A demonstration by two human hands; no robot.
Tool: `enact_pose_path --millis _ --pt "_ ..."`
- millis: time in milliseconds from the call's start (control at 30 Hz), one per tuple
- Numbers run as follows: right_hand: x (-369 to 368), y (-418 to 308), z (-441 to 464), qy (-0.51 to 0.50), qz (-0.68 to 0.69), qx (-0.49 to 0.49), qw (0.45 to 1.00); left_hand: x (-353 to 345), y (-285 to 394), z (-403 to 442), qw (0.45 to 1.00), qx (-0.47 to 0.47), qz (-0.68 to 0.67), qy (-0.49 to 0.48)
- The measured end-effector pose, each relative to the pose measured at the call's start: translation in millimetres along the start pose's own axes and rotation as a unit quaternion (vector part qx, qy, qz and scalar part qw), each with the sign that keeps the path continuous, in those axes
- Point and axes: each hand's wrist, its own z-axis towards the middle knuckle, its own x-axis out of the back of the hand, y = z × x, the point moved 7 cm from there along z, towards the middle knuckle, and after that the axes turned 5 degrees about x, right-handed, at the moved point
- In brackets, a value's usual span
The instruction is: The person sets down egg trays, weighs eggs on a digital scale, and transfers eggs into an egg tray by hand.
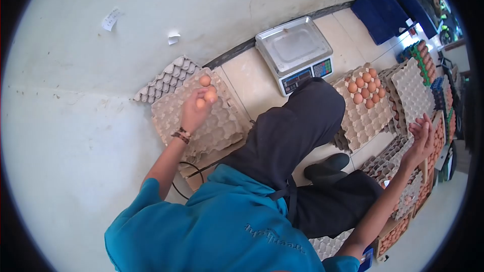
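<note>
My left hand (193, 110) is closed around brown eggs (210, 96), two of which show at its fingers. It is over a grey cardboard egg tray (169, 107) on the left. Just past my fingertips, another brown egg (204, 80) sits in that tray. My right hand (421, 143) is held out at the right with its fingers apart and nothing visible in it. Nearest to it is an upper grey egg tray (413, 88) in a stack. Between my hands, a tray (360, 123) holds a cluster of several brown eggs (366, 89).
A digital scale (295, 50) with a metal pan stands on the tiled floor near the wall. Blue crates (375, 12) are at the upper right. Stacked trays and boxes of eggs (394, 236) line the right side. A black cable (177, 190) curves by my left forearm.
</note>
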Motion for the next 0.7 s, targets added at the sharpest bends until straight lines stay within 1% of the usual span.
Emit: enact_pose_path --millis 100,200,300,400,467,500,600,667,700 --pt "-3.0 -1.1 -0.5 0.000 -0.007 -0.001 1.000 -17.1 -2.0 -12.6 0.994 -0.059 0.089 0.013" --pt "-3.7 -4.2 -2.1 0.002 -0.019 0.005 1.000 -26.9 -0.1 -18.6 0.969 -0.082 0.231 0.024" --pt "-0.6 1.4 -2.6 0.013 -0.016 -0.005 1.000 -22.4 -3.2 -17.5 0.973 -0.101 0.202 0.049" --pt "4.3 8.4 -3.3 0.023 -0.004 -0.020 1.000 -13.2 -11.5 -14.6 0.998 -0.029 0.026 0.058" --pt "5.4 10.2 -0.5 0.023 0.004 -0.017 1.000 -20.1 -18.6 -20.3 0.997 -0.046 -0.024 0.054" --pt "4.7 12.4 0.7 0.023 0.007 -0.023 0.999 -22.9 -12.0 -22.4 0.996 -0.057 -0.052 0.051" --pt "5.0 17.0 4.0 0.028 -0.023 -0.037 0.999 -41.0 22.5 -40.3 0.980 -0.189 0.066 0.015" --pt "-6.5 -2.8 -0.9 0.056 -0.050 -0.046 0.996 -50.7 3.7 -48.8 0.978 -0.179 0.106 -0.012" --pt "-2.9 0.7 0.8 0.050 -0.065 -0.019 0.996 -51.9 2.6 -53.8 0.966 -0.202 0.159 0.012"
